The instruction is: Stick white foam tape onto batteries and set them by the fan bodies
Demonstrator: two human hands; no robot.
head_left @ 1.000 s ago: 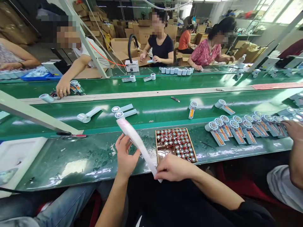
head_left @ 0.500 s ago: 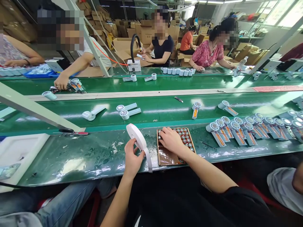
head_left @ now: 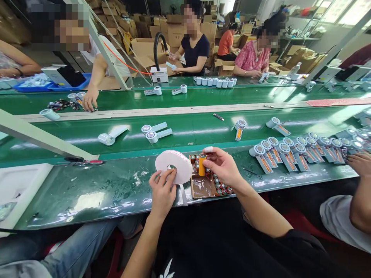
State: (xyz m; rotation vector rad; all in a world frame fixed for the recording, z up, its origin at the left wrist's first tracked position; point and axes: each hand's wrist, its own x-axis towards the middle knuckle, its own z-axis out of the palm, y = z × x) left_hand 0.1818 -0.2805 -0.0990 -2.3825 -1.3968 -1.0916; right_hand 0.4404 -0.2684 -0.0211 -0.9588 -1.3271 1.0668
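Observation:
My left hand (head_left: 164, 189) grips a roll of white tape (head_left: 174, 164) at its core, fingers at the centre hole, and the roll's flat face is turned toward me. From the roll a loose strip of tape (head_left: 183, 195) hangs down to the bench edge. Between the thumb and fingers of my right hand (head_left: 222, 166) is an orange cylindrical battery (head_left: 202, 165), held upright. A white wrap covers one of that hand's fingertips. Behind and below the battery lies a shallow cardboard box (head_left: 203, 195), partly filled with several more batteries with red wires; part of it is hidden by my hand.
Several light-blue fan handles (head_left: 285, 148) with orange batteries stand grouped on the right. More housings (head_left: 152, 135) lie on the green belt (head_left: 191, 131). A screwdriver (head_left: 84, 160) and a white foam tray (head_left: 29, 181) are at left. A co-worker's hand (head_left: 361, 164) is at far right.
My right hand has lifted a battery out of the box. My left hand has turned the tape roll from nearly edge-on to face-on. A co-worker's hand has appeared at far right.

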